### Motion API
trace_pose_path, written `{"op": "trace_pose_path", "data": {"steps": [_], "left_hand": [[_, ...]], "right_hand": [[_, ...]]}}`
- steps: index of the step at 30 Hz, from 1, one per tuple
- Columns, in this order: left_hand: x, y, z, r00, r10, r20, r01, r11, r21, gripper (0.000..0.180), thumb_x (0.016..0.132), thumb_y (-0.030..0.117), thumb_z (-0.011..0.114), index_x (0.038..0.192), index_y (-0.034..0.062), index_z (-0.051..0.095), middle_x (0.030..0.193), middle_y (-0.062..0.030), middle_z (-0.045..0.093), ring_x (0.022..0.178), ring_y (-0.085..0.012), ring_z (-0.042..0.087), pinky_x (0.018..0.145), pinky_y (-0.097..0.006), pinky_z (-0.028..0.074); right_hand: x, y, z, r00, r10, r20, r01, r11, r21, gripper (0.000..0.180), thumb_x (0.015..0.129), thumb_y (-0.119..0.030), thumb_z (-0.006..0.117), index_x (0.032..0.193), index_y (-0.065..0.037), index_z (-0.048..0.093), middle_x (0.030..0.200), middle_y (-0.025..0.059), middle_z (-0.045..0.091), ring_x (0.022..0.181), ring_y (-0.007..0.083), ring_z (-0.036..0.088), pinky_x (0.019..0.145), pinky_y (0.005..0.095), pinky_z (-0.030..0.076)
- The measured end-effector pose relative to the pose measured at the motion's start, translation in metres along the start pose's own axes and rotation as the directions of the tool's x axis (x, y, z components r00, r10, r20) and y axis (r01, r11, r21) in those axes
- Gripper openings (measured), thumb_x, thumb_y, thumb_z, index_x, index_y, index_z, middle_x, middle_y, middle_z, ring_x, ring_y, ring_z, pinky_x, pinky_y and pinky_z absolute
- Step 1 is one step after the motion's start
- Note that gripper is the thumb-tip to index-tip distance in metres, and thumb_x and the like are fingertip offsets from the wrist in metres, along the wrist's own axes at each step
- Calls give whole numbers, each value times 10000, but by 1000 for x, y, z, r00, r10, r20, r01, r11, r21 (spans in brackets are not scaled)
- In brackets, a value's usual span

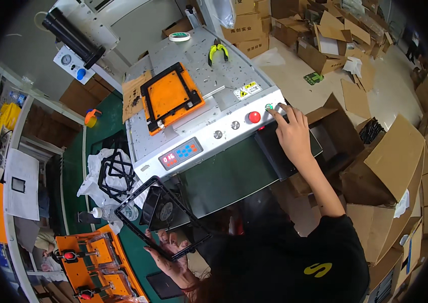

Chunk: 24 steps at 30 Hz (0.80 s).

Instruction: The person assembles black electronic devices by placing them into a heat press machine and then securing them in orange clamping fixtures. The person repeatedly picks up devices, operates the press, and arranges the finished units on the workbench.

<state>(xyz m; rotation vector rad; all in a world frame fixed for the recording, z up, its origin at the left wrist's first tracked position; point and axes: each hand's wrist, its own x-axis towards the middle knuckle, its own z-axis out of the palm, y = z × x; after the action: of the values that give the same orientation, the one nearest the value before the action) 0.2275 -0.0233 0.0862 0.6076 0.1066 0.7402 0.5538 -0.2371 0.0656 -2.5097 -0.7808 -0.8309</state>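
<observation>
In my left hand [172,256] is a black rectangular plastic frame [134,226], held tilted by its lower corner, with the fingers closed around it. A small black fan [159,208] shows through its opening. My right hand [293,130] reaches over the machine's white front panel [206,132]. Its fingers are stretched out, the fingertips at a green button [269,107] and the panel's right end. Left of that hand sit a red mushroom button [254,117] and two silver buttons. On the machine bed, an orange fixture [169,96] carries another black frame [192,95].
Yellow-green cutting pliers [218,52] and a white tape roll [179,37] lie on the bed. A black press cylinder [72,38] stands at upper left. More black frames [117,174] rest on the green bench beside a plastic bottle [108,212]. Open cardboard boxes [383,161] crowd the right side.
</observation>
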Motion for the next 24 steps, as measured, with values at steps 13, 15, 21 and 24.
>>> {"op": "trace_pose_path", "data": {"steps": [13, 15, 21, 24], "left_hand": [[-32, -79, 5, 765, -623, 166, 641, 708, -298, 455, 989, 459, 325, 1402, 269, 348, 1035, -69, 426, 884, -214, 419, 750, -480, 534], [-46, -90, -8, 796, -504, 334, 604, 640, -474, 578, 975, 506, 315, 1448, 177, 271, 1278, -148, 419, 1082, -305, 440, 890, -546, 460], [-70, -81, -7, 622, -719, 311, 783, 582, -219, 992, 817, 693, 435, 1455, -12, 153, 1451, -280, 239, 1337, -483, 210, 1100, -581, 158], [-75, -96, -1, 552, -771, 317, 833, 526, -170, 1020, 782, 691, 488, 1456, -2, 162, 1425, -247, 272, 1311, -465, 257, 1103, -587, 156]], "right_hand": [[-78, -118, -10, 753, -629, 193, -656, -695, 294, 785, 870, -507, 530, 1477, -309, 74, 1422, 273, 313, 1273, 378, 391, 1068, 520, 268], [-86, -135, -4, 686, -666, 295, -722, -674, 155, 610, 955, -384, 433, 1459, -398, 90, 1423, 262, 319, 1220, 390, 452, 1031, 507, 346], [-115, -170, 13, 672, -740, 18, -740, -671, 41, 630, 950, -463, 385, 1480, -242, 126, 1393, 255, 366, 1178, 377, 490, 1035, 480, 360], [-121, -169, 11, 597, -802, 26, -801, -595, 64, 803, 871, -571, 453, 1488, -206, 90, 1349, 275, 410, 1170, 392, 494, 1046, 469, 337]]}}
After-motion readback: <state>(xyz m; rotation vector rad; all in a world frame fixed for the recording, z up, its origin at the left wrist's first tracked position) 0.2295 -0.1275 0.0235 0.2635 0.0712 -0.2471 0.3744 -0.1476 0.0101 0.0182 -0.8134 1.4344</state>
